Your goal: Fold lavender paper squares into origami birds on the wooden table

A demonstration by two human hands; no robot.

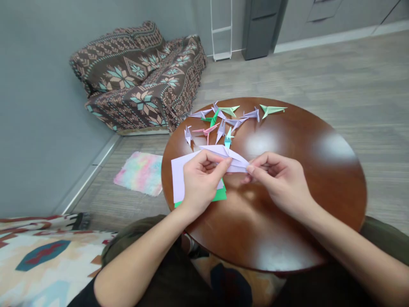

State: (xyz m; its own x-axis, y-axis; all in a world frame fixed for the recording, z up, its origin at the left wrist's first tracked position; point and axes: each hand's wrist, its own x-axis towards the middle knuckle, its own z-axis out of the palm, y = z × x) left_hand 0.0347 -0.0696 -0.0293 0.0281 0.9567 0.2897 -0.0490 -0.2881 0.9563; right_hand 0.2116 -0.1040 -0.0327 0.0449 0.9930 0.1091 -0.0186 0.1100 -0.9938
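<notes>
Between my two hands, above the round table, is a folded lavender origami paper (238, 164), long and pointed with creases along its length. My left hand (204, 177) pinches its left part between thumb and fingers. At the right tip, the thumb and fingers of my right hand (279, 175) are closed on the paper. Under my left hand lies a stack of lavender paper sheets (179, 177), with green sheets (220, 195) showing below them. Just beyond the held paper sit several folded paper cranes, among them a teal one (228, 140), a pink one (207, 132) and a purple one (220, 131).
The brown round table (306, 204) has more cranes at its far edge, including a light green crane (271, 110). Behind it stands a sofa with a patterned cover (143, 81). A pastel fluffy mat (140, 172) lies on the floor at left.
</notes>
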